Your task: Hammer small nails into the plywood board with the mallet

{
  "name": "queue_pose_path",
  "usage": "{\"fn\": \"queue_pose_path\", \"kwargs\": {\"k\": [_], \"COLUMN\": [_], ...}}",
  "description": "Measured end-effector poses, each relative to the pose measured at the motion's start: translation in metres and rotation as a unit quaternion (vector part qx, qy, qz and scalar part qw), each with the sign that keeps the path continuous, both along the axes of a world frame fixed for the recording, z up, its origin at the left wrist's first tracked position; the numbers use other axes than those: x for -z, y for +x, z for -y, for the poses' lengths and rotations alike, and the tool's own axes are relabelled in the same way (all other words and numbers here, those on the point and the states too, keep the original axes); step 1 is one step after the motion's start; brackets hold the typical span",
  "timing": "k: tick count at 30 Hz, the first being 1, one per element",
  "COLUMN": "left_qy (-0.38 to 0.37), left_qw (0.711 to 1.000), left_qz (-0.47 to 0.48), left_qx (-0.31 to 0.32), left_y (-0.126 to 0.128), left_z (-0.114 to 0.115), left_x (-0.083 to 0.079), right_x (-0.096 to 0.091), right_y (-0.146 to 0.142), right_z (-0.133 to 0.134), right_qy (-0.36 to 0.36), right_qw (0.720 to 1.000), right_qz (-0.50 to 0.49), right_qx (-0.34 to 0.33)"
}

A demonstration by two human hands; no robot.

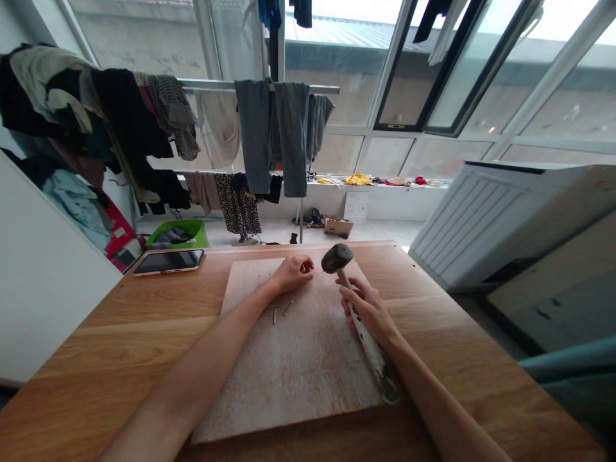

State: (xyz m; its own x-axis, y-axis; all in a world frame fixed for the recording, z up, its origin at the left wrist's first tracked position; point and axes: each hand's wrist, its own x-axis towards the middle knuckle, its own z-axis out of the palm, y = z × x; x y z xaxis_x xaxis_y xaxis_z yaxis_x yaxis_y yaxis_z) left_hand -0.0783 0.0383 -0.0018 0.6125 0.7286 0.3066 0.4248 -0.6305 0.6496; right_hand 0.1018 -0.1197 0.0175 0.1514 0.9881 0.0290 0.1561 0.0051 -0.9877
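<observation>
My right hand (368, 308) is wrapped around the pale handle of a mallet (337, 258), whose dark head is raised above the board's far right part. My left hand (294, 273) is closed in a pinch near the far edge of the wooden board (293, 372); whatever its fingers hold is too small to make out. Just below that wrist, a nail (288, 308) and a second nail (274, 315) lie loose on the board, with another thin piece partly hidden by the forearm. Small dark dots mark the board left of my left hand.
The board rests on a wooden table (110, 346). A phone (169, 262) lies at the table's far left corner. Beyond stand a green basket (195, 237) and racks of hanging clothes (253, 135). A white ridged cabinet (443, 224) is to the right.
</observation>
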Motion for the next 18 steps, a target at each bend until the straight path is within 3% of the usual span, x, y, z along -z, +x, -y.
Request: {"fn": "queue_pose_path", "kwargs": {"k": [8,15,18], "left_qy": [0.002,0.011,0.011], "left_qw": [1.0,1.0,1.0], "left_qz": [0.026,0.016,0.013], "left_qx": [0.008,-0.001,-0.007], "left_y": [-0.002,-0.002,-0.002], "left_z": [0.0,0.0,0.001], "left_x": [0.0,-0.002,-0.002], "right_x": [-0.025,-0.006,-0.001], "right_y": [-0.016,-0.032,-0.03], "right_z": [-0.021,-0.019,-0.017], "right_qy": [0.002,0.04,0.049], "right_qw": [0.996,0.997,0.997], "right_qz": [-0.062,-0.007,-0.048], "right_qx": [0.057,0.073,0.045]}}
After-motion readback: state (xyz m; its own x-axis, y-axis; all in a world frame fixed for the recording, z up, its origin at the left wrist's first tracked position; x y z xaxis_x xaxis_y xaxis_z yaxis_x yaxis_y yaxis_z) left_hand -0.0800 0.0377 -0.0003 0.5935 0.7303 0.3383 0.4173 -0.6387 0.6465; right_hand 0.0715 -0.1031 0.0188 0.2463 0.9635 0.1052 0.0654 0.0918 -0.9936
